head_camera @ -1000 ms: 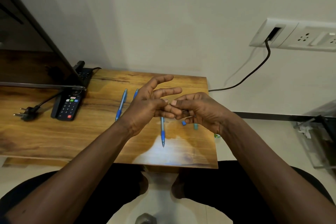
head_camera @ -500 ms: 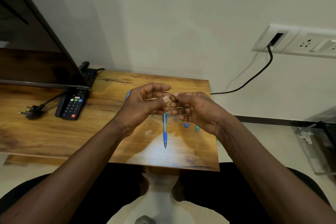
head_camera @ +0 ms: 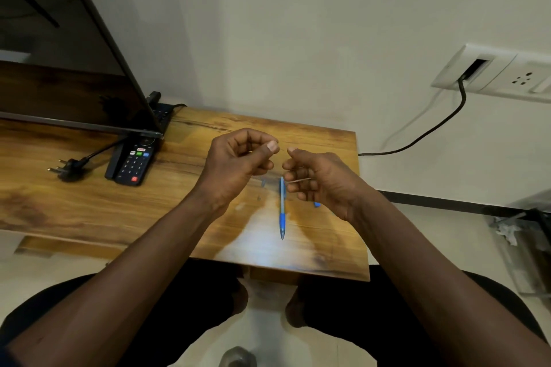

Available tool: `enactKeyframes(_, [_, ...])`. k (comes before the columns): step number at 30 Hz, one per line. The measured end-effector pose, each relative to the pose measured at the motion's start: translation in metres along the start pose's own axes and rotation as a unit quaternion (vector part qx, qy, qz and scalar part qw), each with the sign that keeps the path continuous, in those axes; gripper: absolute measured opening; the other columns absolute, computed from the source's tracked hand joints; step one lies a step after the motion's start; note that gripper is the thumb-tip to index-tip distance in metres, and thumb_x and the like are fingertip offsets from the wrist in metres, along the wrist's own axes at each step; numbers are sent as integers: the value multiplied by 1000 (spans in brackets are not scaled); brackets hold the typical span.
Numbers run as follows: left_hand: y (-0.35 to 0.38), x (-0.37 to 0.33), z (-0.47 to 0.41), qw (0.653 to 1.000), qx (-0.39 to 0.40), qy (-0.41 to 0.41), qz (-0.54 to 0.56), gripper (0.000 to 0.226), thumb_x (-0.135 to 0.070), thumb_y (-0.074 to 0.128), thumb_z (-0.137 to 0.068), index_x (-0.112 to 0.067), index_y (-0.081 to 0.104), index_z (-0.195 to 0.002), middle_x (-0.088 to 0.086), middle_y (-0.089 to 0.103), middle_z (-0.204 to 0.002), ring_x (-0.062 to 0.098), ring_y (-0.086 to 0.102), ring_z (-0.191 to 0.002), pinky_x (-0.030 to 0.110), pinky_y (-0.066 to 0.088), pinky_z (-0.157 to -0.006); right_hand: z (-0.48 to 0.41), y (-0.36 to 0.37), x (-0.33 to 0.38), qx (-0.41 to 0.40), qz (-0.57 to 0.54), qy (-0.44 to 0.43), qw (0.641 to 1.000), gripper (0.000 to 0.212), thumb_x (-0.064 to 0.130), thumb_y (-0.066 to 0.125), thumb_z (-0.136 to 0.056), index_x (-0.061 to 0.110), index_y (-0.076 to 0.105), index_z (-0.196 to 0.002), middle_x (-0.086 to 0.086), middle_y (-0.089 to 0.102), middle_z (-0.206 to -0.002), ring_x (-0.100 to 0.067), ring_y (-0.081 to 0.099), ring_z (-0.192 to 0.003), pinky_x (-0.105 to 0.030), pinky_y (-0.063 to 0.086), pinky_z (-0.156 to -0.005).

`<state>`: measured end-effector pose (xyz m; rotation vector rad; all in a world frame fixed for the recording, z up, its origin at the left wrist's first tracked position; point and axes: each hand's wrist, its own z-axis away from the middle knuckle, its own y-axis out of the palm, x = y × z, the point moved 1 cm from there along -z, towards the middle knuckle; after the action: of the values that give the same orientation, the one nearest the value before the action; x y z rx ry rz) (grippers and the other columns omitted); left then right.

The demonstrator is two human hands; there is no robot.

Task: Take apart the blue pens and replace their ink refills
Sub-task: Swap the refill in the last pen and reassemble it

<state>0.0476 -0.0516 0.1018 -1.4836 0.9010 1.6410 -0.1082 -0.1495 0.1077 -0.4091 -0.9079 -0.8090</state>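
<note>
Both hands hover above the wooden table point(head_camera: 89, 205), a small gap between them. My left hand point(head_camera: 238, 164) has curled fingers, with the thumb pinched against the forefinger on something too small to make out. My right hand point(head_camera: 319, 182) is curled too, and a thin pale rod, likely an ink refill point(head_camera: 299, 180), lies across its fingers. One blue pen point(head_camera: 282, 211) lies on the table below the gap, tip toward me. A small blue pen part point(head_camera: 316, 204) peeks out under the right hand. A small clear part point(head_camera: 263, 183) lies left of the pen.
A black remote point(head_camera: 134, 162) lies at the left under the corner of a dark screen point(head_camera: 59, 74). A loose black plug point(head_camera: 67, 170) lies further left. A cable point(head_camera: 432, 131) runs from the wall socket point(head_camera: 489, 71). The table's right edge is just beyond my right hand.
My hands have drawn apart; their fingertips were touching before. The left hand's fingers, spread a second ago, are now curled into a pinch and hide the pens behind it.
</note>
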Motion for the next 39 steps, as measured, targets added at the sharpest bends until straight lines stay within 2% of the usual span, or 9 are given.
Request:
enactKeyframes(5, [-7, -3, -2, 999, -22, -22, 28, 6, -13, 73, -96, -8, 75, -99, 6, 81, -99, 13, 72, -77, 35, 61, -80, -10, 9, -18, -108, 199, -28, 974, 29, 29, 74, -94, 1, 73, -94, -14, 76, -86, -27, 74, -76, -37, 61, -68])
enactKeyframes(7, [-7, -3, -3, 999, -26, -28, 33, 8, -13, 73, -96, -6, 75, -100, 6, 81, -98, 13, 72, -78, 35, 61, -81, -16, 15, -28, -132, 300, -56, 943, 29, 31, 78, -89, 3, 72, -86, -13, 75, -79, -29, 73, -75, -46, 62, -73])
enactKeyframes(9, [-7, -3, -3, 999, -27, -32, 35, 12, -13, 73, -96, -3, 74, -102, 6, 81, -98, 12, 72, -78, 34, 61, -79, -22, 22, -37, -153, 388, -62, 907, 28, 36, 81, -85, 11, 69, -84, -7, 72, -77, -23, 70, -75, -45, 61, -75])
enactKeyframes(14, [-8, -5, -4, 997, -25, -40, 61, 13, -15, 74, -96, -3, 73, -102, 7, 80, -97, 14, 70, -78, 32, 61, -73, -28, 37, -52, -162, 489, -88, 853, 41, 38, 82, -82, 17, 56, -106, -3, 64, -96, -23, 63, -90, -41, 57, -78])
enactKeyframes(20, [-11, -10, -9, 996, -42, -43, 66, 5, -18, 72, -98, -14, 73, -96, 5, 80, -99, 11, 70, -79, 29, 61, -77, -31, 35, -51, -172, 465, -105, 862, 55, 15, 83, -81, 21, 48, -123, -2, 64, -91, -22, 65, -84, -43, 61, -76])
enactKeyframes(26, [-8, -12, -10, 996, -51, -52, 56, 5, -20, 71, -99, -15, 73, -97, 3, 80, -97, 11, 71, -79, 31, 61, -79, -20, 30, -30, -159, 393, -118, 898, 52, 21, 83, -81, 26, 61, -128, 6, 69, -90, -15, 67, -82, -42, 60, -78])
enactKeyframes(30, [-8, -16, -11, 995, -68, -22, 66, 10, -17, 71, -98, -7, 73, -100, 10, 80, -100, 19, 75, -85, 33, 63, -83, -2, 24, -11, -185, 381, -216, 880, 38, 23, 75, -84, 34, 65, -120, 16, 66, -83, -6, 65, -71, -34, 57, -69])
enactKeyframes(34, [-3, -22, -10, 997, -57, 15, 47, 11, -17, 70, -99, -6, 72, -100, 12, 80, -102, 25, 78, -94, 33, 64, -83, 5, 22, -2, -206, 364, -294, 859, 37, 22, 70, -86, 37, 62, -119, 18, 69, -94, -7, 68, -77, -38, 60, -72])
enactKeyframes(39, [4, -28, -16, 998, -37, 37, 23, 13, -14, 68, -100, -2, 73, -102, 11, 80, -102, 28, 78, -99, 36, 64, -86, 3, 21, 3, -219, 366, -333, 841, 34, 20, 67, -89, 35, 61, -119, 16, 71, -101, -8, 68, -83, -39, 59, -72])
